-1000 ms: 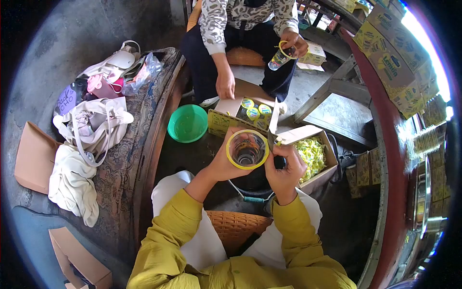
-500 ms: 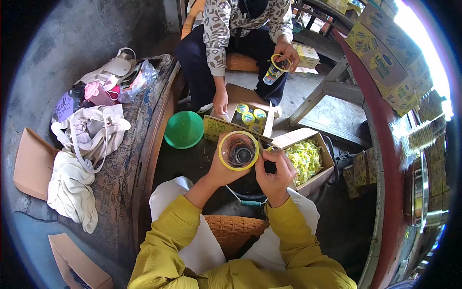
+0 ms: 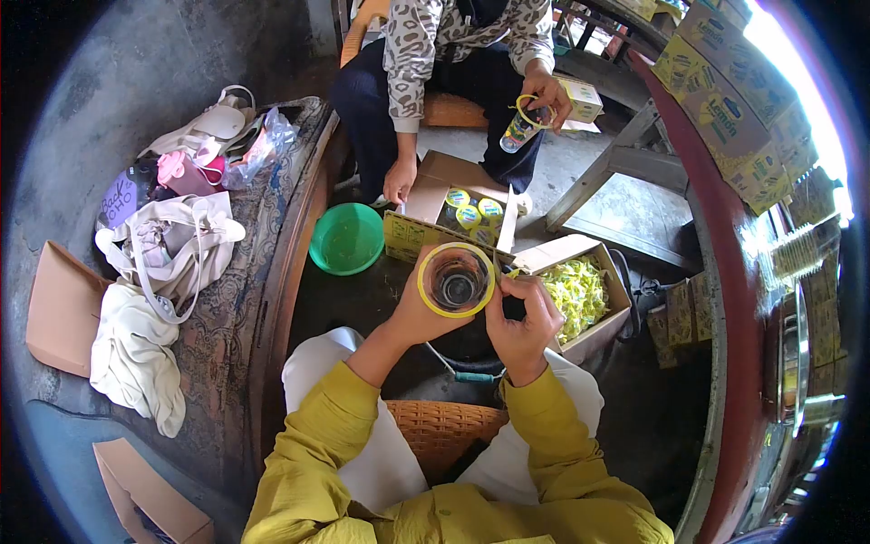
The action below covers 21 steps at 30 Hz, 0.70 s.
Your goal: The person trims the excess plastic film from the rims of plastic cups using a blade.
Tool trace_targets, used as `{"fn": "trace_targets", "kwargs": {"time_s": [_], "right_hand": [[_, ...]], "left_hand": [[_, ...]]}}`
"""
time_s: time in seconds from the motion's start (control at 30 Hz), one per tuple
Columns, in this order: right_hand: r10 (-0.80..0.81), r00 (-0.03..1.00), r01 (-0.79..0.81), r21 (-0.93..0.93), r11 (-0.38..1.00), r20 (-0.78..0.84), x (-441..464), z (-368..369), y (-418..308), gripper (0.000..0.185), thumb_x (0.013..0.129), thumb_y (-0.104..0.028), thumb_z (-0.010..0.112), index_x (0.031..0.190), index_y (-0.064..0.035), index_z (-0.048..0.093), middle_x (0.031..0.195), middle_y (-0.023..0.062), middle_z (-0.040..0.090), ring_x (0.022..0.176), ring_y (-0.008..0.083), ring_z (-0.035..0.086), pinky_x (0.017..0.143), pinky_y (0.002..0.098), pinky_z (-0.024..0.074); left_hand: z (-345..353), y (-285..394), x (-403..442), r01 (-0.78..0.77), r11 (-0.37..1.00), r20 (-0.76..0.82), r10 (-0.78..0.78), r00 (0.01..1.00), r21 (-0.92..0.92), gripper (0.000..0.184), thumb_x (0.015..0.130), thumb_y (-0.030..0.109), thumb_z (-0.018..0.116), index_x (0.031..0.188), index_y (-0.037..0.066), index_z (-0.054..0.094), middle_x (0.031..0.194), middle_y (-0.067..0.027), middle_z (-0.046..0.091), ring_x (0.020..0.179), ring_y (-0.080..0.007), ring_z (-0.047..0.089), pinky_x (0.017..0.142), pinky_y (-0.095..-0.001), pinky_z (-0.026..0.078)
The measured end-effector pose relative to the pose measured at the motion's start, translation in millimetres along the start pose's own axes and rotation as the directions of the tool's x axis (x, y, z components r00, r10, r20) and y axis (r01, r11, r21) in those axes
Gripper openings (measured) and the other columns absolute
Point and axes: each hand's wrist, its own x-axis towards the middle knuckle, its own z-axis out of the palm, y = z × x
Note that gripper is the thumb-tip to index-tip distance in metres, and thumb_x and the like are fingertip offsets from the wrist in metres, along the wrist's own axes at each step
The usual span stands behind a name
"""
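Observation:
My left hand [image 3: 415, 306] is wrapped round a clear plastic cup [image 3: 456, 280] with a yellow rim, its round end facing me. Close against the right side of that rim is my right hand [image 3: 523, 317], thumb and fingers pinched together. A small dark and yellow bit shows above its fingertips, too little to name. Just beyond my hands, a cardboard box [image 3: 408, 234] holds several cups with yellow lids [image 3: 468, 216]. To the right, another carton [image 3: 592, 335] is filled with yellow-green strips [image 3: 575, 295].
Opposite me sits a person in a patterned sleeve [image 3: 410, 63], one hand holding a yellow-rimmed cup [image 3: 521, 131], the other beside the box. A green basin [image 3: 347, 239] stands on the floor. Bags [image 3: 172, 240] lie on the left bench. Lemon-printed cartons [image 3: 725, 118] line the right.
My cup and both hands have shifted only slightly. The other person's hand by the box has drawn up and left, and their cup has moved slightly right.

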Motion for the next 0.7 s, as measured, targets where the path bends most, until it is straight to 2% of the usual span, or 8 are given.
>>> {"fn": "trace_targets", "kwargs": {"time_s": [0.1,0.4,0.5,0.7], "right_hand": [[0.001,1.000,-0.001,-0.011,1.000,0.002,-1.4,-0.1,0.9,0.015,0.063,0.009,0.064,0.073,0.0003,0.056,0.067,0.0122,0.058,0.060,0.0236,0.058,0.055,0.0275,0.0465],[-0.049,0.997,0.048,0.013,0.999,0.067,8.7,-5.2,4.4,0.015,0.064,0.009,0.064,0.073,0.0004,0.056,0.066,0.0118,0.057,0.059,0.0233,0.058,0.054,0.0270,0.0458],[-0.004,0.998,0.003,0.004,1.000,0.057,8.2,-5.8,1.8,0.014,0.064,0.008,0.064,0.073,0.0007,0.056,0.066,0.0113,0.057,0.059,0.0222,0.058,0.054,0.0268,0.0462],[0.064,0.998,-0.064,0.061,0.996,0.011,5.5,-6.3,5.0,0.014,0.065,0.007,0.065,0.073,0.0009,0.056,0.067,0.0110,0.059,0.059,0.0206,0.058,0.056,0.0266,0.0468]], "left_hand": [[-1.0,3.8,0.4,0.028,0.999,0.046,-0.027,0.999,-0.020,0.066,0.057,-0.002,0.071,0.112,0.004,0.036,0.106,-0.0090,0.047,0.101,-0.0175,0.049,0.088,-0.0310,0.040],[-7.1,12.1,0.5,0.095,0.995,0.183,-0.099,0.978,0.028,0.063,0.057,-0.001,0.071,0.110,0.004,0.039,0.107,-0.0082,0.046,0.101,-0.0160,0.048,0.087,-0.0296,0.040],[-4.6,12.1,-0.1,0.107,0.990,0.164,-0.090,0.982,-0.095,0.062,0.057,-0.001,0.070,0.111,0.005,0.039,0.107,-0.0080,0.046,0.101,-0.0161,0.048,0.088,-0.0299,0.040],[-3.6,13.7,1.5,0.140,0.971,0.112,-0.120,0.986,-0.192,0.060,0.059,0.000,0.069,0.111,0.005,0.039,0.108,-0.0059,0.044,0.103,-0.0149,0.046,0.088,-0.0289,0.039]]}}
